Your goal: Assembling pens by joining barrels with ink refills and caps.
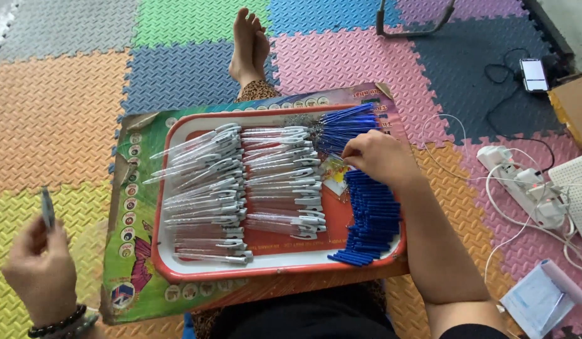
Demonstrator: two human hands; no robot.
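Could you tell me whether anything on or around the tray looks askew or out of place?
Mostly tidy: clear pen barrels lie in two rows and blue caps are stacked on the red tray. The cardboard sheet beneath looks worn, with torn, curling edges. White cables lie tangled on the mat at the right.

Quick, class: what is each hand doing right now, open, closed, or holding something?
Left hand: closed on a pen, off the tray.
Right hand: fingers pinched over the tray; contents cannot be told.

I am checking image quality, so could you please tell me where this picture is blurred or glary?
Head view: even, soft light with no hard shadows; the left hand and its pen look slightly smeared; the clear pen barrels on the red tray show mild shine; edges bend slightly.
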